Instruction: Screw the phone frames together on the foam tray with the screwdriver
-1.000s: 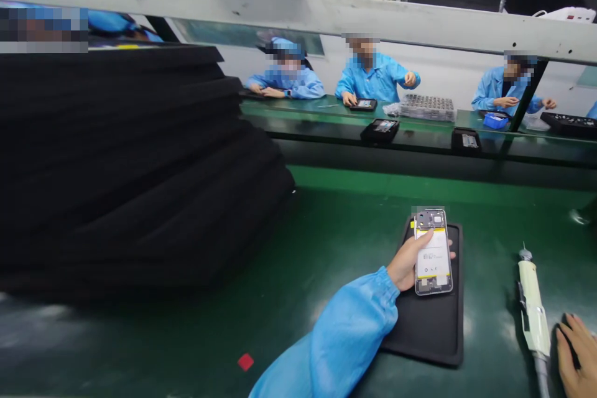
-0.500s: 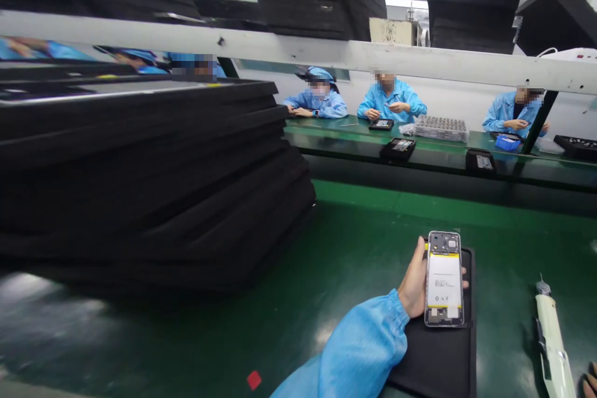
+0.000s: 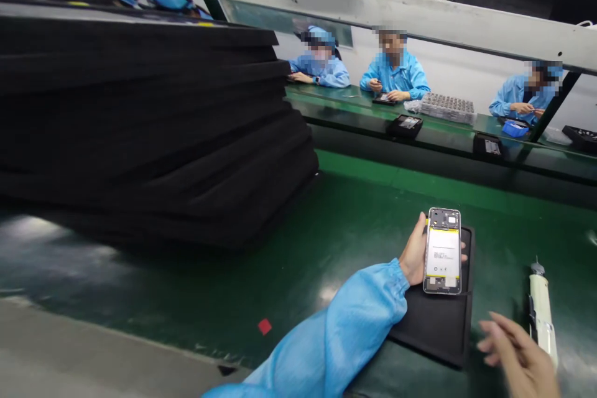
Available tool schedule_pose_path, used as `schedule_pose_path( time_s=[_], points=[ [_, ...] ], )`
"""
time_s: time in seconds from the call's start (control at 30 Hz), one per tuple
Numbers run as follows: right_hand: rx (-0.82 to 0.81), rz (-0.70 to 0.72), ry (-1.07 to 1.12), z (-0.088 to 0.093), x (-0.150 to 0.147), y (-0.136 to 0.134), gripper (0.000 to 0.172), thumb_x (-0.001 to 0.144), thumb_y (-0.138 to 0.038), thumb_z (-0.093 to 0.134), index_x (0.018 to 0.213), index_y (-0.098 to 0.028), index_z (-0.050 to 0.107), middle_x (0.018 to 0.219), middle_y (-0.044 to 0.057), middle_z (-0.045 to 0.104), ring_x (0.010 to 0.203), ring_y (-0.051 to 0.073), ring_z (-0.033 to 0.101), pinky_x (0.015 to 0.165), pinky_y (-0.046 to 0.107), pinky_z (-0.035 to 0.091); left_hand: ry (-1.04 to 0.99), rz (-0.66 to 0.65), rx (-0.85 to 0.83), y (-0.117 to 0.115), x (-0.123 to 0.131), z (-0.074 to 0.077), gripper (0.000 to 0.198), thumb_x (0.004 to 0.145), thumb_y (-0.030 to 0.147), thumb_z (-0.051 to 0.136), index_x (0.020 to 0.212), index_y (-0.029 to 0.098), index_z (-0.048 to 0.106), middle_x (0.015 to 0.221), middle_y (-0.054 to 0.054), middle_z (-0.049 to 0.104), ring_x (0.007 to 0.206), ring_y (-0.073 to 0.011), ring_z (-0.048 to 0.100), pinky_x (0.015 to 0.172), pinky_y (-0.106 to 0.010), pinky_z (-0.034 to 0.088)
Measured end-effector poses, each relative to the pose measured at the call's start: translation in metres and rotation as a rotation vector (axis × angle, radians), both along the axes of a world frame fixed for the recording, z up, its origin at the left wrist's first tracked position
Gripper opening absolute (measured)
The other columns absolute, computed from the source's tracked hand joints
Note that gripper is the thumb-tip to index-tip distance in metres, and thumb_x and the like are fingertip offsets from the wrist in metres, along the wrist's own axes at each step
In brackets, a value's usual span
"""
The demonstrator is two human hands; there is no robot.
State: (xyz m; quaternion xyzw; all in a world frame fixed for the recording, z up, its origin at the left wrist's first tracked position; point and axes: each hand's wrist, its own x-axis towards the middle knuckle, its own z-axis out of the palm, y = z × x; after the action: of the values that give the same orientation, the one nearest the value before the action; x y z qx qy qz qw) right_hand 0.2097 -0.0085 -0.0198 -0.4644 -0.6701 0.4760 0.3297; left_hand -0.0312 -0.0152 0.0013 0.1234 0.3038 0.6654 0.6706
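Observation:
My left hand [image 3: 412,256] is wrapped round an opened smartphone [image 3: 443,254], thumb along its left edge and fingertips showing past the right one. The phone stands upright in the view with its back cover off, so a white battery with yellow strips shows. Under the hand and phone lies a black tray [image 3: 426,337] on the green bench. My right hand [image 3: 525,357] is at the lower right, its fingers apart and loosely bent, slightly blurred, with nothing visible in them. Just beyond it, a cream electric screwdriver [image 3: 541,311] points away from me.
A tall stack of black foam sheets [image 3: 153,137] fills the left. A small red square [image 3: 264,326] lies near the bench's front edge. A white beam [image 3: 326,3] crosses above. Several co-workers in blue sit opposite, with black trays [image 3: 405,127] and a clear parts tray [image 3: 448,108].
My right hand has come in from the right edge toward the black tray. The view has tilted downward. The left hand keeps hold of the phone.

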Motion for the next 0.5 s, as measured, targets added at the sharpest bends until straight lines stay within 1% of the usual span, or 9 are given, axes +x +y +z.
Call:
schedule_pose_path(
  time_s=[0.07, 0.1, 0.2, 0.27, 0.33, 0.4, 0.5],
  points=[
    [-0.125, 0.154, 0.033, -0.002, -0.025, -0.002, 0.060, 0.075, -0.062, 0.061, 0.102, -0.008, 0.066, 0.069, 0.009, 0.067, 0.055, 0.019, 0.062, 0.049, 0.027, 0.053, -0.016, 0.000, 0.018, -0.001, -0.001, 0.000, 0.093, 0.081, 0.079, 0.012, 0.115, 0.007, 0.059, 0.104, -0.019, 0.066, 0.089, -0.0328, 0.065, 0.081, -0.042, 0.047],
    [-0.145, 0.192, 0.032, -0.003, -0.035, 0.000, 0.064, 0.075, -0.063, 0.062, 0.105, -0.007, 0.064, 0.064, 0.007, 0.065, 0.051, 0.018, 0.060, 0.044, 0.025, 0.050, -0.023, 0.000, 0.037, -0.002, -0.001, -0.001, 0.092, 0.080, 0.080, 0.014, 0.114, 0.007, 0.059, 0.104, -0.019, 0.066, 0.089, -0.0331, 0.065, 0.080, -0.042, 0.048],
    [-0.149, 0.197, 0.010, -0.007, -0.052, 0.010, 0.071, 0.076, -0.062, 0.060, 0.115, -0.003, 0.057, 0.052, 0.000, 0.056, 0.041, 0.014, 0.053, 0.037, 0.022, 0.043, -0.039, -0.007, 0.094, -0.003, -0.002, -0.002, 0.092, 0.078, 0.082, 0.019, 0.114, 0.007, 0.060, 0.104, -0.020, 0.065, 0.090, -0.0334, 0.065, 0.079, -0.042, 0.048],
    [-0.143, 0.205, 0.019, -0.009, -0.058, 0.017, 0.075, 0.074, -0.063, 0.061, 0.116, -0.002, 0.055, 0.056, 0.000, 0.058, 0.038, 0.013, 0.051, 0.036, 0.022, 0.041, -0.043, -0.014, 0.119, -0.003, -0.002, -0.002, 0.094, 0.077, 0.083, 0.020, 0.112, 0.006, 0.061, 0.104, -0.020, 0.065, 0.088, -0.0324, 0.065, 0.078, -0.041, 0.049],
    [-0.168, 0.255, 0.032, -0.010, -0.064, 0.020, 0.079, 0.070, -0.065, 0.065, 0.116, -0.002, 0.054, 0.066, 0.004, 0.063, 0.036, 0.012, 0.050, 0.033, 0.022, 0.039, -0.048, -0.016, 0.139, -0.004, -0.001, -0.001, 0.095, 0.077, 0.084, 0.020, 0.111, 0.006, 0.062, 0.103, -0.019, 0.066, 0.086, -0.0309, 0.065, 0.077, -0.040, 0.049],
    [-0.170, 0.277, 0.060, -0.011, -0.071, 0.020, 0.076, 0.068, -0.064, 0.066, 0.113, -0.003, 0.056, 0.069, 0.005, 0.064, 0.034, 0.012, 0.049, 0.031, 0.022, 0.037, -0.051, -0.018, 0.160, -0.004, -0.001, 0.000, 0.094, 0.077, 0.084, 0.020, 0.111, 0.006, 0.061, 0.102, -0.019, 0.066, 0.085, -0.0299, 0.065, 0.076, -0.038, 0.049],
    [-0.144, 0.272, 0.114, -0.011, -0.080, 0.016, 0.061, 0.069, -0.062, 0.067, 0.095, -0.007, 0.063, 0.063, 0.005, 0.063, 0.031, 0.010, 0.047, 0.029, 0.019, 0.032, -0.053, -0.023, 0.198, -0.005, 0.000, 0.000, 0.094, 0.076, 0.084, 0.024, 0.112, 0.006, 0.061, 0.102, -0.019, 0.066, 0.085, -0.0299, 0.065, 0.075, -0.037, 0.048]
  ],
)
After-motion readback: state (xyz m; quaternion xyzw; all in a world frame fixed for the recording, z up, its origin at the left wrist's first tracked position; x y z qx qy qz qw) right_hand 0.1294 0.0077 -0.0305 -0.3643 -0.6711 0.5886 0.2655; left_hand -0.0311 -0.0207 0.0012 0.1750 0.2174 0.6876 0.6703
